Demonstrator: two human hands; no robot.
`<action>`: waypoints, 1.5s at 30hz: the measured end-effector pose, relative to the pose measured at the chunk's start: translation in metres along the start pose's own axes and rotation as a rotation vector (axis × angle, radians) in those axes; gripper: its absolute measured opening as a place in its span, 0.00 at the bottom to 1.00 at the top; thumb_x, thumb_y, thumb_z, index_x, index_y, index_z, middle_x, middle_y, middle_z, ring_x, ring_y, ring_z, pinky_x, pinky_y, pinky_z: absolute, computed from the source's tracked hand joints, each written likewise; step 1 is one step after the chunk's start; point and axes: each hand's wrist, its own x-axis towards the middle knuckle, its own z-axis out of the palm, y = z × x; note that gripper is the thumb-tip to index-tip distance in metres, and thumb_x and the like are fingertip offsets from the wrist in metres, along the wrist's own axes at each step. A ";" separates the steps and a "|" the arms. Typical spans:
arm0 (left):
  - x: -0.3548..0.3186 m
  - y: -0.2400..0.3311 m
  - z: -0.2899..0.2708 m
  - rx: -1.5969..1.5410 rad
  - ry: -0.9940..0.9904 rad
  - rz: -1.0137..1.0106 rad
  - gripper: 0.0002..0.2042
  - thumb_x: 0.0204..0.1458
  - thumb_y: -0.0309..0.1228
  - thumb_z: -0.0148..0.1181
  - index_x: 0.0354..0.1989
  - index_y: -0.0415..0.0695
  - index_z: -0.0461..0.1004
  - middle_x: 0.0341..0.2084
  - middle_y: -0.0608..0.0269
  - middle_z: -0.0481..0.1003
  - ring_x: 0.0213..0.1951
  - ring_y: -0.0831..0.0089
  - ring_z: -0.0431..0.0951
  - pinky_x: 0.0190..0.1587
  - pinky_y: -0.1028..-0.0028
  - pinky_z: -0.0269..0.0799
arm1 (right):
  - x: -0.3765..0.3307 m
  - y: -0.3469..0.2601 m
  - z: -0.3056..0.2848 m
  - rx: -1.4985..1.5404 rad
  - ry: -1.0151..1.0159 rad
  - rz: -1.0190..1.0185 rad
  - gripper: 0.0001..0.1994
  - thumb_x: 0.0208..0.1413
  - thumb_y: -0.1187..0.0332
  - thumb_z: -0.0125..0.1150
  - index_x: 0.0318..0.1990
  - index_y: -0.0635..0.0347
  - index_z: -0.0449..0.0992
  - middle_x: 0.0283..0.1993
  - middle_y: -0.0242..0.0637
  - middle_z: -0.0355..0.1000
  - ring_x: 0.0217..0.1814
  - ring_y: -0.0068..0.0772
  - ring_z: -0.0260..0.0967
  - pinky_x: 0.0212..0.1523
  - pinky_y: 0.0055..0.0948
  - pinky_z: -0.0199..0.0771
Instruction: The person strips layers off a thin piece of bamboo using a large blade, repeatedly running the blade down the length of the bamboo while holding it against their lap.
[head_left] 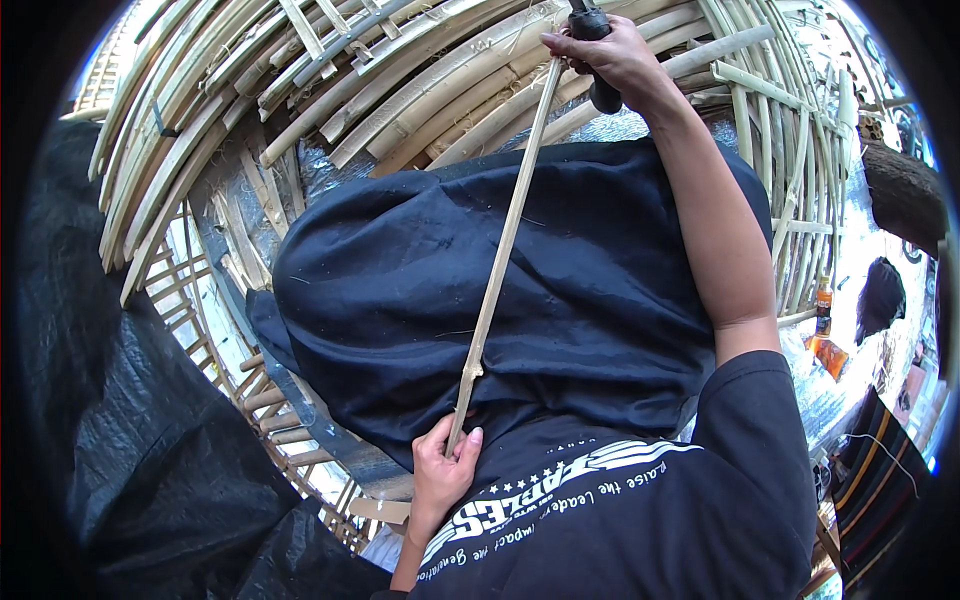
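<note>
A long, thin bamboo strip (507, 245) runs slantwise over the dark cloth (400, 260) on my lap. My left hand (443, 468) is closed round its near end, close to my body. A knobby node shows on the strip a little above that hand. At the far end my right hand (625, 65) grips a black-handled tool (588, 25), whose working part is cut off by the top edge of the picture. The strip's far tip lies by the thumb of that hand; whether the tool touches it I cannot tell.
Split bamboo slats (450, 90) lie in a curved pile beyond my knees. A bamboo lattice (790, 180) stands at the right, with an amber bottle (824, 330) near it. Black sheeting (130, 420) hangs at the left. A dark log (900, 195) shows at the far right.
</note>
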 end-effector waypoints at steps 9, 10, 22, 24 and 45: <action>0.001 0.000 0.000 -0.056 -0.033 -0.037 0.12 0.59 0.26 0.65 0.47 0.32 0.79 0.14 0.74 0.60 0.19 0.87 0.59 0.23 0.79 0.57 | 0.005 0.009 0.003 -0.067 0.005 -0.076 0.17 0.53 0.57 0.78 0.37 0.61 0.80 0.31 0.31 0.77 0.32 0.19 0.73 0.36 0.22 0.74; 0.002 0.001 0.001 -0.065 -0.036 -0.038 0.11 0.59 0.26 0.65 0.47 0.32 0.79 0.14 0.74 0.60 0.19 0.87 0.59 0.23 0.79 0.56 | 0.005 0.010 0.002 -0.063 0.018 -0.074 0.17 0.53 0.57 0.78 0.37 0.61 0.80 0.31 0.31 0.77 0.32 0.19 0.73 0.36 0.22 0.74; 0.005 -0.019 0.004 -0.172 0.006 -0.067 0.11 0.59 0.29 0.66 0.44 0.33 0.80 0.13 0.77 0.59 0.19 0.88 0.58 0.24 0.80 0.56 | 0.000 -0.015 0.006 0.040 0.163 -0.022 0.15 0.53 0.59 0.77 0.30 0.60 0.81 0.26 0.27 0.76 0.25 0.15 0.65 0.27 0.22 0.65; 0.009 -0.017 0.003 -0.132 0.024 -0.042 0.12 0.58 0.31 0.67 0.43 0.34 0.80 0.12 0.76 0.60 0.19 0.87 0.59 0.23 0.78 0.57 | -0.007 -0.025 0.013 0.003 0.187 -0.014 0.15 0.52 0.58 0.78 0.30 0.60 0.81 0.22 0.24 0.70 0.23 0.15 0.63 0.24 0.22 0.61; 0.008 -0.042 0.002 -0.213 0.068 0.113 0.12 0.59 0.35 0.66 0.40 0.36 0.80 0.15 0.68 0.67 0.21 0.84 0.63 0.25 0.75 0.62 | -0.010 -0.338 0.395 -0.826 -0.380 -0.801 0.10 0.63 0.69 0.58 0.36 0.46 0.86 0.33 0.42 0.81 0.38 0.38 0.83 0.35 0.39 0.82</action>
